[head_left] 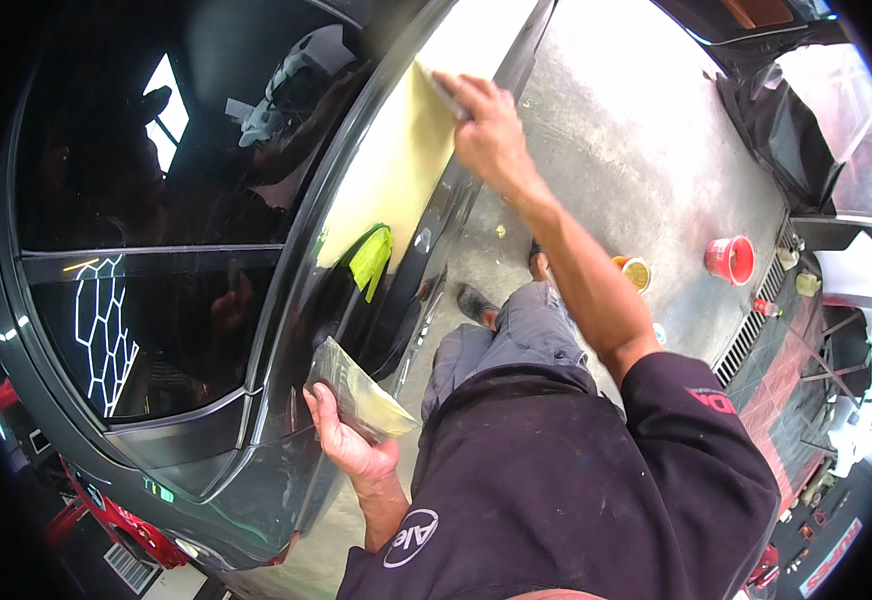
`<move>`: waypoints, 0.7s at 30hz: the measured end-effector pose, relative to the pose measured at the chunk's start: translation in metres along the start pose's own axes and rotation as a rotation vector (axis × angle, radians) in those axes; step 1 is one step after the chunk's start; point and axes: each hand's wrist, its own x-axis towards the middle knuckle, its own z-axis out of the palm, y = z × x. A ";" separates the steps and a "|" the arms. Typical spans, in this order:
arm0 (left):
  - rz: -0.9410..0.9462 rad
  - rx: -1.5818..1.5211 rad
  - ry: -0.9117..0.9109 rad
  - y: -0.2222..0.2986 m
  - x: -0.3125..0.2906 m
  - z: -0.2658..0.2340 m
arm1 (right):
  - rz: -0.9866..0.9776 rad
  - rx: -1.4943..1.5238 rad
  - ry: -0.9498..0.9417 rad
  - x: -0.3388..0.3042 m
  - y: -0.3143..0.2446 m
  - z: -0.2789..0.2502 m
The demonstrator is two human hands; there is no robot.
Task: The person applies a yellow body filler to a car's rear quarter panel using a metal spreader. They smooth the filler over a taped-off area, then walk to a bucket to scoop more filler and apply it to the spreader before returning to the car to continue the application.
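Right hand, fingers closed on a small spreader, pressed flat against the pale filler patch on the dark car panel. Left hand, fingers curled under a mixing board, kept near the panel, filler within reach.

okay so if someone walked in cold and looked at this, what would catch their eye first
The pale yellow filler patch on the dark car body panel, upper centre, where the right hand presses a spreader at its top edge. Lower down, the left hand holds a smeared mixing board against the panel. A red cup stands on the concrete floor, right.
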 end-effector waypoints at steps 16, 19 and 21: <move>0.159 0.138 -0.327 -0.048 -0.003 0.041 | -0.148 0.000 -0.276 -0.111 -0.040 -0.109; 0.249 0.299 -0.426 -0.079 -0.014 0.050 | -0.508 -0.147 -0.335 -0.132 -0.028 -0.160; 0.256 0.376 -0.495 -0.101 -0.030 0.061 | -0.736 -0.204 -0.395 -0.151 -0.029 -0.183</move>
